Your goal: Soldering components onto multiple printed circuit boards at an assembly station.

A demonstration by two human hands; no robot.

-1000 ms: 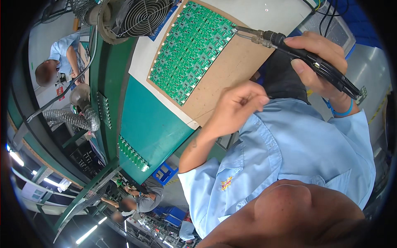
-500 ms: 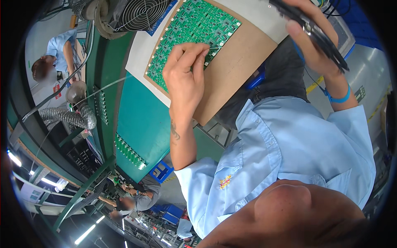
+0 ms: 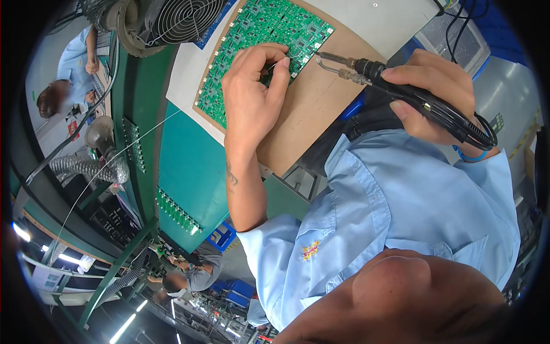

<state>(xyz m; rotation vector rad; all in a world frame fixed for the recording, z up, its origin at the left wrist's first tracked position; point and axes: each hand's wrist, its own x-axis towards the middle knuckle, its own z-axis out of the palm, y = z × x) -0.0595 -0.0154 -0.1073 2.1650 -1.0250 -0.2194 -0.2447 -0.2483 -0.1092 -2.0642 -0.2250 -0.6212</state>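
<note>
A large green circuit board panel (image 3: 260,26) crowded with small components lies on a brown board (image 3: 321,109). My left hand (image 3: 252,92) is over its near right part, thumb and forefinger pinched on a thin silvery solder wire (image 3: 295,55) whose end sticks out toward the panel's edge. My right hand (image 3: 435,92) grips a black soldering iron (image 3: 401,86) with a cable looping at its back. Two slim metal ends at its front, one straight and one bent, point left beside the panel's right edge. Whether they touch the panel I cannot tell.
A round fan grille (image 3: 189,20) stands at the panel's far left. Narrow green boards (image 3: 177,212) lie on the teal mat (image 3: 192,166). Along the left runs a green rail, with a silver duct hose (image 3: 86,166). Black cables (image 3: 458,28) hang at the far right. Other people sit farther off.
My right hand has come down and left, swinging the iron's metal ends toward the panel's right edge. My left hand has shifted slightly up and left, still pinching the wire.
</note>
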